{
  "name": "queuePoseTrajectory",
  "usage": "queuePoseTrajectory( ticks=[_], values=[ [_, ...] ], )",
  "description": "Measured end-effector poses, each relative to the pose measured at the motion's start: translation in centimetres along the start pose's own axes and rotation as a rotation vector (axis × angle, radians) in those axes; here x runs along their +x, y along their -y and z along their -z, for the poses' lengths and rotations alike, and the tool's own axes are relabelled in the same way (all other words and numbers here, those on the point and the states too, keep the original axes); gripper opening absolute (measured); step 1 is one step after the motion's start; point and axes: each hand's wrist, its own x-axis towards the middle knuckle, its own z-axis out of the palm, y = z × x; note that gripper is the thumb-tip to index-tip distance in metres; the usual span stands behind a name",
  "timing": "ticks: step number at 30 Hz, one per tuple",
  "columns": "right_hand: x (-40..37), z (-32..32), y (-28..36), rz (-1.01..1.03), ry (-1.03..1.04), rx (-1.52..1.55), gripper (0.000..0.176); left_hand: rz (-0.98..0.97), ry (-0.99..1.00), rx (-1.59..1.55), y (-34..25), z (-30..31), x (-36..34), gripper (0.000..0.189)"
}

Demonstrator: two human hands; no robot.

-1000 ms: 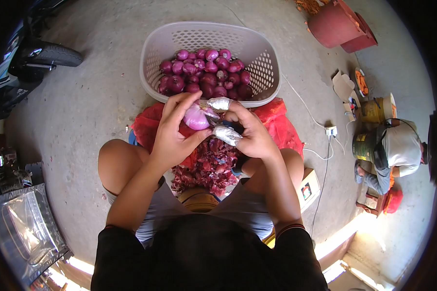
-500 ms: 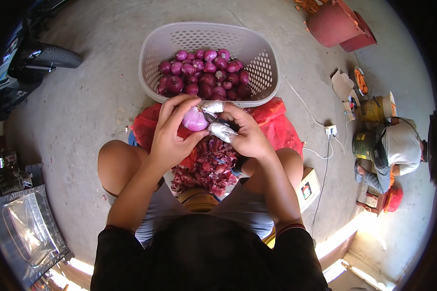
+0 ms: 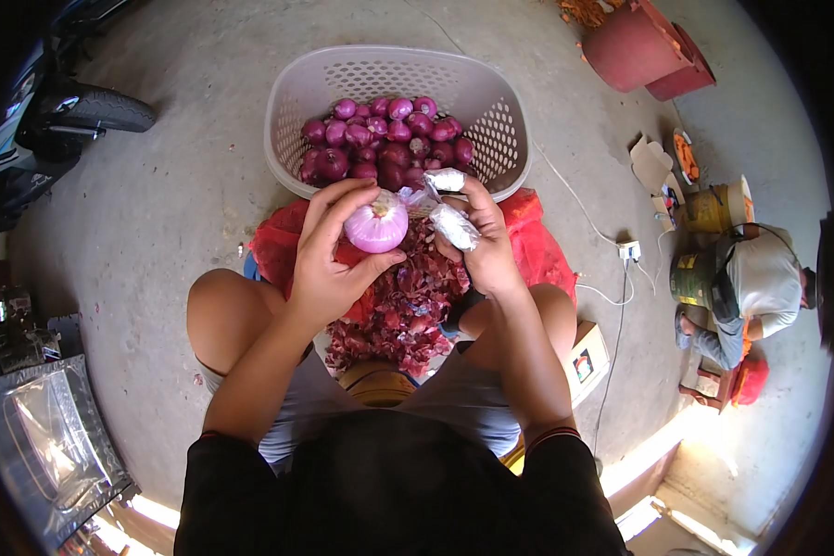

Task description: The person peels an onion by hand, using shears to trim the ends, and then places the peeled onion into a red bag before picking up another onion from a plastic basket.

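The left hand (image 3: 329, 264) curls its fingers around a peeled onion (image 3: 377, 228), gripping it just beside the right hand (image 3: 489, 255), whose taped fingers (image 3: 456, 225) pinch a pale strip of skin (image 3: 419, 197). Just beyond the fingertips stands a basket (image 3: 292, 97) of red onions (image 3: 389, 148); beneath them, peelings (image 3: 403, 306) lie heaped on a red bag (image 3: 539, 243)

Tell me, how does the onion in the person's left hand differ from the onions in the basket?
The held onion is pale pink with whitish streaks; the basket onions are dark, glossy purple. The held onion sits alone, gripped in the left hand over a heap of skins; the basket onions lie piled together. Both are round red onions.
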Motion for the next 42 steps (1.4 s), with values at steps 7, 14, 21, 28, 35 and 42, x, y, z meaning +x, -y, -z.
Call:
queuePoseTrajectory(
  ticks=[7, 14, 21, 28, 35, 42],
  values=[
    [-0.4, -0.1, 0.0, 0.105, 0.115, -0.37, 0.054, 0.067, 0.05, -0.163, 0.1, 0.2, 0.2, 0.068],
    [-0.4, 0.5, 0.8, 0.036, 0.165, -0.47, 0.05, 0.118, 0.116, -0.314, 0.4, 0.1, 0.0, 0.065],
    [-0.4, 0.0, 0.6, 0.131, 0.146, -0.46, 0.046, 0.118, 0.138, -0.361, 0.7, 0.0, -0.3, 0.064],
    [-0.1, 0.9, -0.1, 0.207, 0.042, -0.431, 0.042, 0.112, 0.126, -0.503, 0.3, -0.2, -0.1, 0.062],
    [-0.7, 0.9, 0.9, 0.084, 0.155, -0.424, 0.058, 0.172, 0.132, -0.569, 0.3, 0.4, 0.0, 0.061],
    [-0.5, 0.7, 0.6, 0.055, 0.25, -0.449, 0.065, 0.155, 0.148, -0.549, 0.5, 0.4, 0.0, 0.061]
  ],
)
